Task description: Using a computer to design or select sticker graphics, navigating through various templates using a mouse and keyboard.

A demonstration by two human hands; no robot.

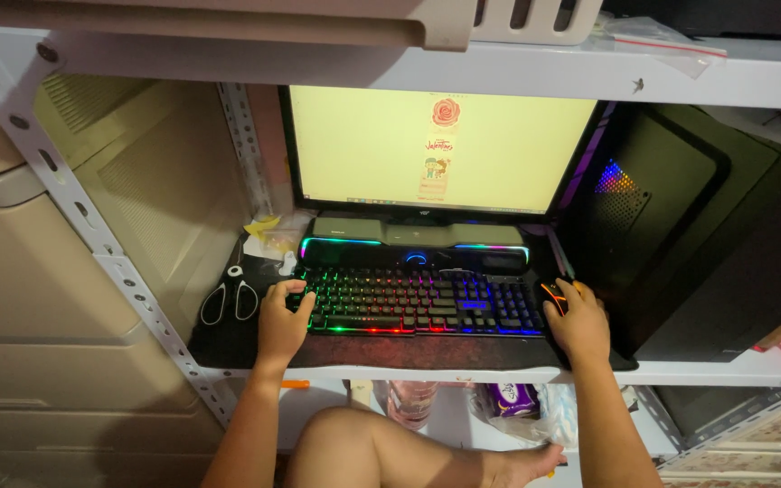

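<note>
A black keyboard (418, 303) with rainbow backlit keys lies on a dark desk mat (381, 352) on a white metal shelf. My left hand (282, 321) rests on the keyboard's left end, fingers curled over the keys. My right hand (578, 321) covers a black mouse (550, 294) with orange lighting, just right of the keyboard. Behind the keyboard sits a lit speaker bar (413, 248), and above it a monitor (436, 149) shows a pale yellow page with small pictures.
Black-handled scissors (230, 296) lie left of the keyboard. A black computer tower (689, 226) with coloured lights stands at the right. Beige plastic drawers (38, 298) stand at the left. My bent leg (390, 452) is below the shelf, near packets (512, 399).
</note>
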